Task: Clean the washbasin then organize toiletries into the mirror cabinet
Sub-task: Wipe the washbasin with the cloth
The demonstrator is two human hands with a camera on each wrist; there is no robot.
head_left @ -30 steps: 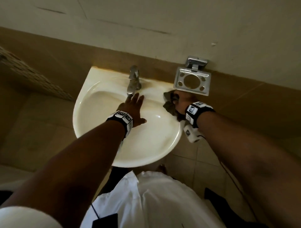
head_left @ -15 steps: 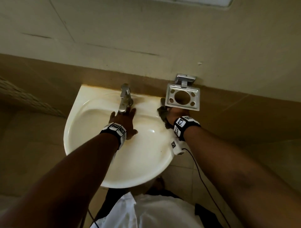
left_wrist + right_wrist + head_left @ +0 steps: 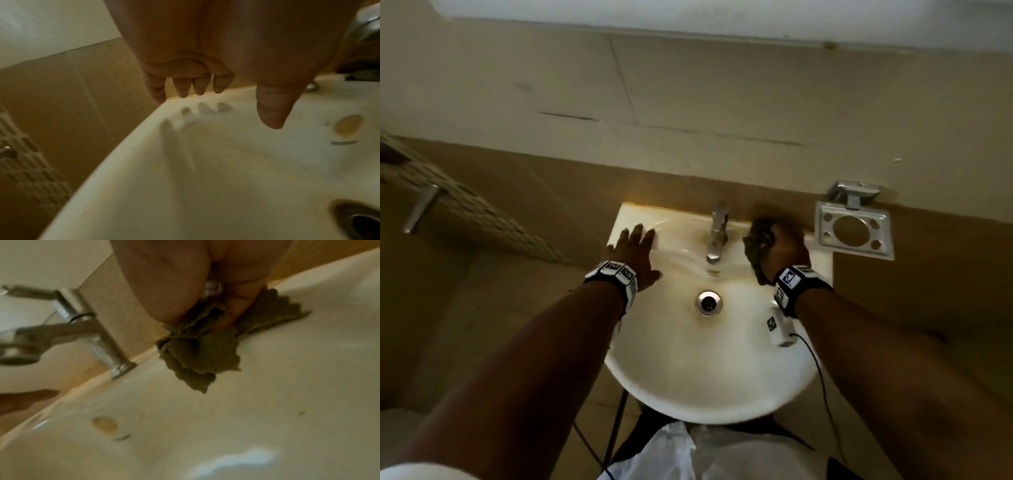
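The cream washbasin [image 3: 722, 377] hangs on the wall with a steel faucet [image 3: 717, 233] at its back and a drain [image 3: 709, 303] in the middle. My right hand [image 3: 782, 250] grips a dark, crumpled cloth [image 3: 755, 240] and presses it on the back ledge right of the faucet. In the right wrist view the cloth [image 3: 197, 353] lies bunched under my fingers beside the faucet [image 3: 86, 331]. My left hand [image 3: 635, 243] is spread flat, fingers straight, over the back left corner. In the left wrist view its fingers [image 3: 185, 87] hover just above the rim [image 3: 133, 146], casting a shadow.
An empty metal holder [image 3: 854, 233] juts from the wall just right of the basin. A metal bar [image 3: 419, 207] sticks out of the left wall. Yellow-brown stains mark the basin near the faucet [image 3: 347, 125]. A wrist camera cable [image 3: 822, 377] hangs under my right arm.
My left hand has moved from beside the faucet to the basin's back left corner, uncovering the drain. My right hand still holds the cloth at the back right ledge.
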